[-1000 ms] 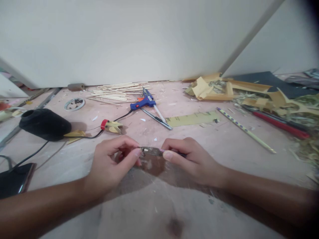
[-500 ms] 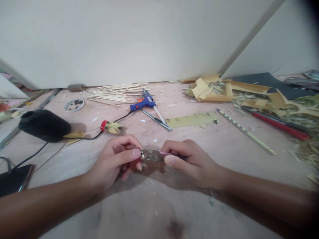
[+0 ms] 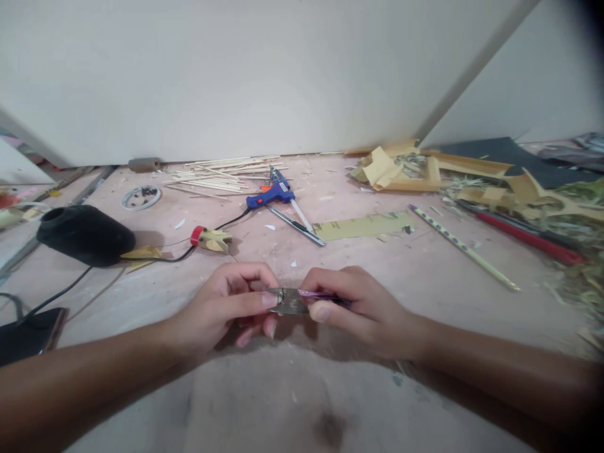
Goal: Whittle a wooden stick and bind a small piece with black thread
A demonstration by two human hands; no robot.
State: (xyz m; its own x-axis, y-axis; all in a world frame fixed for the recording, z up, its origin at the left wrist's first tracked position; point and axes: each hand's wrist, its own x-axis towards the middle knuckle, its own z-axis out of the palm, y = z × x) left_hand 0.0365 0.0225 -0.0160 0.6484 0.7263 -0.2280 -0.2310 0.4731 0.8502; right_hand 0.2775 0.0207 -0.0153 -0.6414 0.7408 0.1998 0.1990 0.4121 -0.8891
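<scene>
Between my hands lies the broad grey blade of a small purple-handled knife (image 3: pixel 293 306). My right hand (image 3: pixel 352 308) is closed round its handle, the thumb along the lower side. My left hand (image 3: pixel 238 302) pinches a small pale piece (image 3: pixel 280 296) with black thread on it, thumb against forefinger. That piece touches the blade near its tip; most of it is hidden by the fingers. The other left fingers curl loosely below. Both hands are held just above the pinkish work surface (image 3: pixel 264 402).
Ahead lie a blue glue gun (image 3: pixel 271 196), a snap-off cutter (image 3: pixel 302 228), thin sticks (image 3: pixel 217 176) and a sandpaper strip (image 3: pixel 361 227). At left are a black thread cone (image 3: pixel 87 236), a red-ended clip-like piece (image 3: pixel 210 239) and a phone (image 3: pixel 33 333). Patterned stick (image 3: pixel 465 248), red-handled tool (image 3: pixel 528 236) and shavings are right.
My left hand has shifted slightly right, closer to my right hand. The small pale piece now overlaps more of the blade. Both hands keep their hold.
</scene>
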